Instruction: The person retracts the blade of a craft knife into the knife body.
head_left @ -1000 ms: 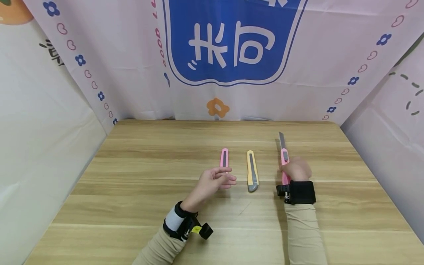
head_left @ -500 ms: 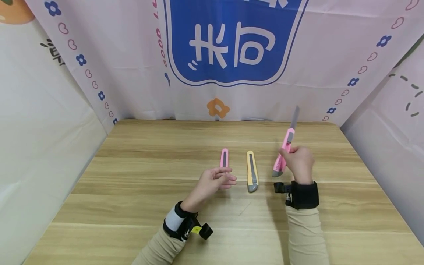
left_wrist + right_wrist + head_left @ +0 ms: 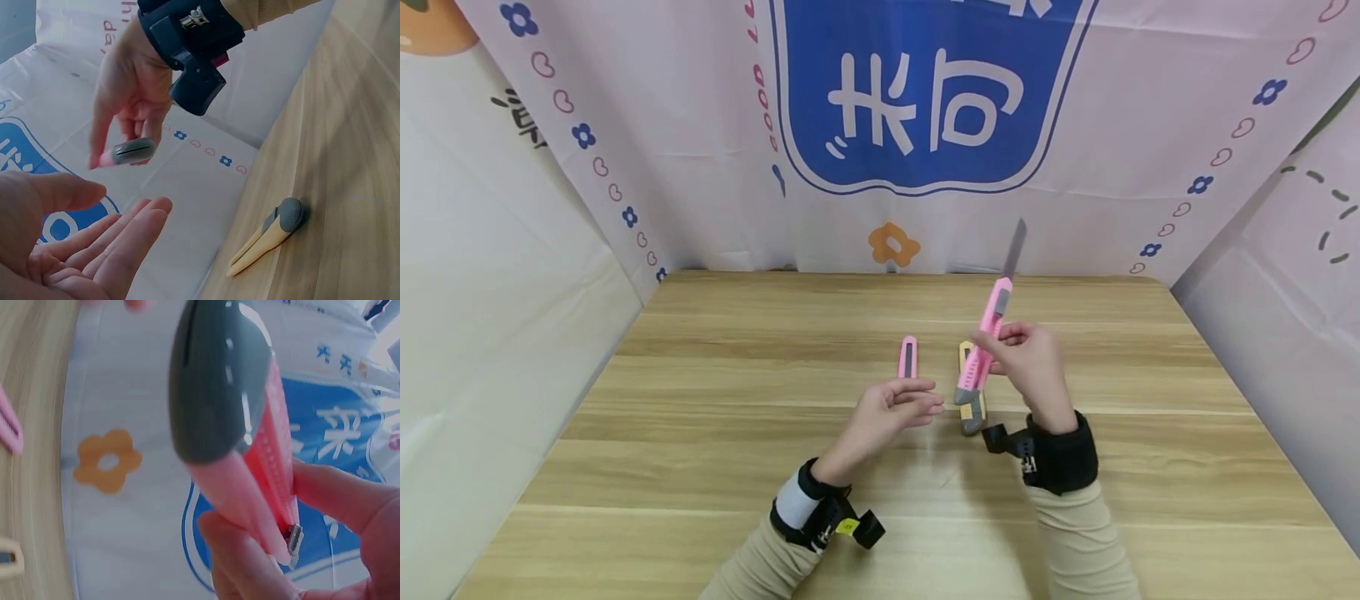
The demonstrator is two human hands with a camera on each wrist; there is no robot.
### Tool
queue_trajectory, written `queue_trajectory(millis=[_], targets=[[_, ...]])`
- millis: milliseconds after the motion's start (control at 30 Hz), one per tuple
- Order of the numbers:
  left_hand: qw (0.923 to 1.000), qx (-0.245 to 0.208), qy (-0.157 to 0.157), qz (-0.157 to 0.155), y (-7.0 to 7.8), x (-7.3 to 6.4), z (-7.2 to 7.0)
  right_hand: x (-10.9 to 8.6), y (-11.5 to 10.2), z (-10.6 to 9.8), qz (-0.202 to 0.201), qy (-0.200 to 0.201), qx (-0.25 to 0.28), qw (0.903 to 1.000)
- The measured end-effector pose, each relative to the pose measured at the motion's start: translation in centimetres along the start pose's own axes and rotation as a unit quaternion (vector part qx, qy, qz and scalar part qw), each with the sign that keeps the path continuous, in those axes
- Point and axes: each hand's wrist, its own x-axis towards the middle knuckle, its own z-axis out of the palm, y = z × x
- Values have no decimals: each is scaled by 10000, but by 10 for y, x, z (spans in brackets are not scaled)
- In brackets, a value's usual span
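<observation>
In the head view my right hand (image 3: 1036, 371) pinches a pink box cutter (image 3: 988, 325) between thumb and fingers. It is raised off the table and tilted, its long blade (image 3: 1016, 248) extended upward and its grey end cap low. The right wrist view shows that cap (image 3: 219, 387) close up. My left hand (image 3: 880, 417) hovers with fingers loosely extended, holding nothing; its thumb and fingers stand apart in the left wrist view. Just beyond it lies another pink box cutter (image 3: 908, 358), its lower part hidden. A yellow box cutter (image 3: 973, 418) lies on the table, partly covered by the held one.
The wooden tabletop (image 3: 700, 400) ends at a printed cloth backdrop (image 3: 715, 200). Cloth walls (image 3: 497, 275) rise at both sides. Each wrist wears a strapped camera (image 3: 868, 529).
My right hand has lifted the pink box cutter off the table and carried it left, above the yellow one and close to my left hand. The left hand has barely shifted.
</observation>
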Motion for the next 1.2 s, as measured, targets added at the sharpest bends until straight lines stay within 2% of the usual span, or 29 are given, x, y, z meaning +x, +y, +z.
queue_trajectory(millis=[167,300,467,633,767,900,1067,1200], targets=[[9998,155,-12,144,3,-1,2,-6,-5,20,-23,-323,-51,9995],[9990,361,-81,251,6,-3,2,-9,-7,31,-91,-397,-156,9991],[9973,440,-326,481,6,-3,1,-9,-5,37,-143,-318,-295,9990],[9976,442,-328,424,5,-3,1,-8,-3,37,-202,-498,-272,9982],[9977,458,-324,373,5,-3,1,-3,-1,34,-173,-1050,300,9939],[9969,522,-423,412,6,-4,1,4,4,28,-214,-1527,1178,9810],[9954,558,-656,409,6,-5,1,10,9,22,-259,-1728,1949,9651],[9937,649,-826,397,6,-6,1,12,10,20,-201,-1692,2336,9573]])
